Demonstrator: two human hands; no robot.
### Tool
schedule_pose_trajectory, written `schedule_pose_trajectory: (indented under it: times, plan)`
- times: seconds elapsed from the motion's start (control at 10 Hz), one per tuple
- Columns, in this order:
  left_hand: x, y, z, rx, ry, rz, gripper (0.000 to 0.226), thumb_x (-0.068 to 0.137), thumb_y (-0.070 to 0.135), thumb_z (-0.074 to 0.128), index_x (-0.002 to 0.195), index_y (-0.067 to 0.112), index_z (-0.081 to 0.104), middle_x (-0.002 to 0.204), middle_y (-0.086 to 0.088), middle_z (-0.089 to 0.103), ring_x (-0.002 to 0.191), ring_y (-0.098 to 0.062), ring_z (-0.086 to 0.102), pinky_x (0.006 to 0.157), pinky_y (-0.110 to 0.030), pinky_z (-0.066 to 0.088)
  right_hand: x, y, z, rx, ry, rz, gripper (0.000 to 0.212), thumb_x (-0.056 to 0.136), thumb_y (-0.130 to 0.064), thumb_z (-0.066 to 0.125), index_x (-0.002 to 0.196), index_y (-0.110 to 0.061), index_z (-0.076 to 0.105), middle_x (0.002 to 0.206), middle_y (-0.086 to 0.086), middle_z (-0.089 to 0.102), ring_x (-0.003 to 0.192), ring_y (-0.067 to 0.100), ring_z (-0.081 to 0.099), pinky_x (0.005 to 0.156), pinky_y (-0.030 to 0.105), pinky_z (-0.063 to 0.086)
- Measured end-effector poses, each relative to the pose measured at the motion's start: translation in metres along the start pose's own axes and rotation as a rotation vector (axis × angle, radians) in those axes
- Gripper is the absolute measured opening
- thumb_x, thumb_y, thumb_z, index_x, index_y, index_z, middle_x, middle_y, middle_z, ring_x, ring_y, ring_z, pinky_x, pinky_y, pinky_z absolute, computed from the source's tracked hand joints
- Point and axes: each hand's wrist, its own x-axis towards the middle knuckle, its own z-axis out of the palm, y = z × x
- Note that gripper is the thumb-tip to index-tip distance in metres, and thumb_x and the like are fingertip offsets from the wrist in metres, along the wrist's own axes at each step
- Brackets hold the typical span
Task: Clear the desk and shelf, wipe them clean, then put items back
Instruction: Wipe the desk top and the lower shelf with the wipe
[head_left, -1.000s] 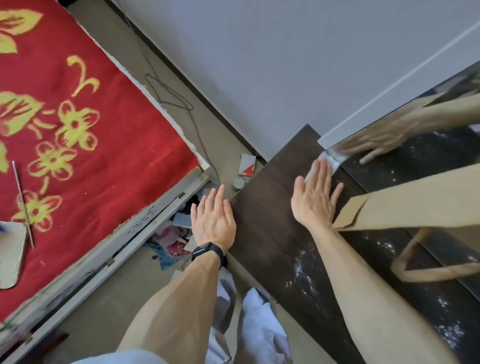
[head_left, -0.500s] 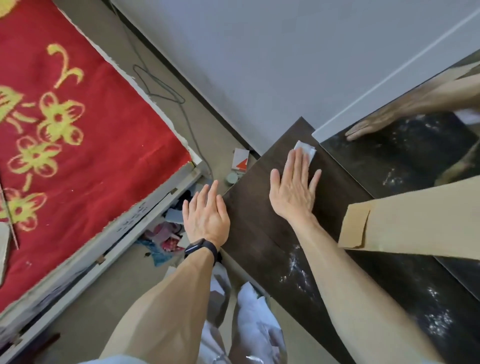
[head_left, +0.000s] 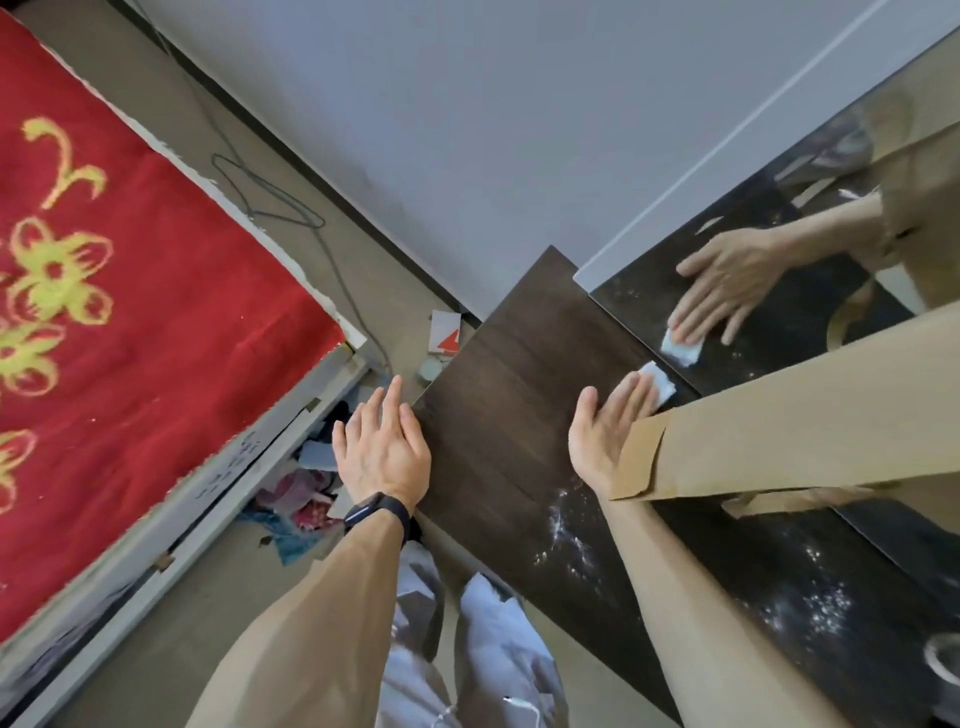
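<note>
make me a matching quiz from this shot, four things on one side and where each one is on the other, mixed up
Things:
1. white wipe
2. black wristband
3. brown paper bag
4. white dust specks

Places:
A. on the left wrist
B. on the dark desk top, just left of the right forearm
C. pressed under the right hand's fingers by the mirror
D. lying over the desk at the right, covering part of the right hand

Pairs: 1-C, 2-A, 3-D, 4-B
</note>
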Motion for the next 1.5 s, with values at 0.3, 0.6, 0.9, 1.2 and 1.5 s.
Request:
schedule_pose_trajectory:
  times: [0.3,0.6,0.9,1.2,1.5]
  plan:
    - [0.001,-0.002,0.001,0.001,0.038,0.045,0.056,0.103,0.044,0.013,0.15,0.032,0.04,0.148,0.001,0.052,0.136,-0.023,0.046,0.121,-0.047,0.022,-0.014,0.02,0.105,-0.312,0.019,-0.313,0.068,0.1,-0.052,0.007,0.153,-0.015,-0.014,0.161,0.002,-0.017,0.149,0.02,-0.014,0.114,0.046,-0.022]
    - [-0.004,-0.002,-0.007,-0.006,-0.06,0.066,0.055,0.106,0.044,0.012,0.158,0.028,0.017,0.165,-0.001,0.023,0.152,-0.024,0.019,0.125,-0.049,0.01,-0.026,0.104,0.077,-0.126,-0.035,0.203,0.068,0.1,-0.051,0.006,0.149,-0.014,-0.021,0.161,0.005,-0.02,0.146,0.015,-0.022,0.119,0.055,-0.005]
    - [-0.051,-0.04,-0.026,0.406,-0.232,0.649,0.06,0.103,0.041,0.01,0.159,0.025,-0.004,0.165,0.004,-0.014,0.152,-0.016,-0.015,0.126,-0.048,0.005,-0.085,0.033,0.138,-0.177,-0.003,-0.381,0.066,0.102,-0.048,0.011,0.154,-0.011,-0.006,0.162,0.005,-0.013,0.149,0.019,-0.018,0.121,0.052,0.001]
    - [-0.069,-0.022,-0.022,0.521,-0.286,0.561,0.067,0.105,0.047,0.015,0.158,0.018,-0.013,0.162,-0.002,-0.026,0.153,-0.026,-0.015,0.125,-0.046,0.005,-0.121,0.178,0.118,-0.041,0.122,0.214,0.071,0.097,-0.055,0.003,0.154,-0.014,-0.007,0.163,0.003,-0.01,0.15,0.016,-0.013,0.12,0.055,0.003]
    - [-0.069,-0.011,-0.035,0.607,-0.358,0.551,0.071,0.105,0.05,0.021,0.158,0.017,-0.014,0.165,-0.005,-0.024,0.153,-0.026,-0.016,0.124,-0.042,0.006,-0.132,0.069,0.15,-0.056,0.049,-0.341,0.067,0.101,-0.051,0.018,0.155,-0.012,0.012,0.164,0.003,0.003,0.151,0.019,-0.002,0.118,0.053,0.007]
